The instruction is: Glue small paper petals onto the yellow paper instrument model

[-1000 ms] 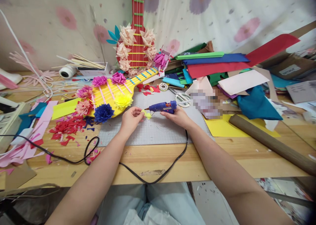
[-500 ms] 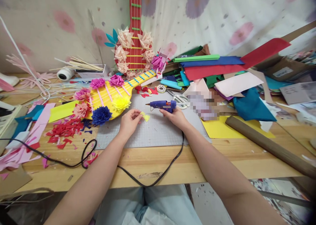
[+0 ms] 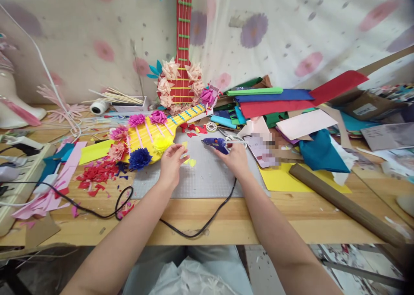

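Note:
My left hand [image 3: 170,165] is closed in a pinch over the grey cutting mat [image 3: 194,185], with a small yellow paper piece [image 3: 185,144] at its fingertips. Another yellow paper piece [image 3: 192,162] shows just below those fingers. In my right hand [image 3: 236,159] is a blue glue gun [image 3: 216,143], low over the mat with its nozzle pointing left. A black cord [image 3: 207,231] runs from it across the table edge. Left of my left hand lies a yellow paper guitar [image 3: 142,135] decorated with paper flowers, including a dark blue flower [image 3: 140,158] and a yellow flower [image 3: 163,143].
A red guitar [image 3: 183,81] with pale flowers stands at the back. Scissors [image 3: 231,135] and a phone [image 3: 257,146] lie near my right hand. Coloured sheets [image 3: 274,96] are piled behind. A brown roll [image 3: 343,202] lies right; red scraps [image 3: 97,174] and a power strip [image 3: 29,178] left.
The glue gun in my right hand has moved down and tilted towards the mat. My left hand has turned more upright. The head view has shifted slightly up and left.

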The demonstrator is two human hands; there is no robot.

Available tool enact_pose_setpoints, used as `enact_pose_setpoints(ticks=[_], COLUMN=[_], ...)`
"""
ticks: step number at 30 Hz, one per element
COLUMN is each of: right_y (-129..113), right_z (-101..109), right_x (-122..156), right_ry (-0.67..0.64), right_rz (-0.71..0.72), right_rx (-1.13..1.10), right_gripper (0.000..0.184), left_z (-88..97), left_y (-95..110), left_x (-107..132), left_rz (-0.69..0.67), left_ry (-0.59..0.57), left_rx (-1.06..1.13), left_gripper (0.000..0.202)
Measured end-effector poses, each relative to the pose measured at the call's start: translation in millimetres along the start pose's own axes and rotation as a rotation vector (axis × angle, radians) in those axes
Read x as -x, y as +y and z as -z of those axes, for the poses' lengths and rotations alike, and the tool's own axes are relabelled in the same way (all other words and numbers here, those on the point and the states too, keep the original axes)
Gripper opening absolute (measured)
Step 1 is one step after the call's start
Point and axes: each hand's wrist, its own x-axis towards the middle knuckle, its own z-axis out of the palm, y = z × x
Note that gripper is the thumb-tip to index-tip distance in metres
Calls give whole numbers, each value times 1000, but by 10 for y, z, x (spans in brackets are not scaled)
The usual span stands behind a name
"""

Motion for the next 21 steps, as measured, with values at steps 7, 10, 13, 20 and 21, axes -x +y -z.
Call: enact_pose_setpoints(ticks=[7, 10, 13, 20, 21], right_y=[-596, -970, -1220, -1356, -1351], right_z=[96, -135, -342, -523, -533], right_x=[88, 46, -2, -159, -198], right_ry=[-455, -498, -459, -316, -321], right_rz=[-74, -254, -388, -475, -465], right_rx=[-565, -1005, -1202, -1287, -1285], right_gripper=[30, 35, 31, 22, 21], left_z=[-201, -261, -280, -245, -227], left_y=[-2, 17, 78, 158, 191], left_x=[-23, -94, -174, -271, -277], left_rz=[249, 252, 189, 190, 181], left_ry=[159, 180, 172, 97, 77], left_rx=[300, 378, 407, 307, 271], left_gripper=[14, 10, 8, 10, 12])
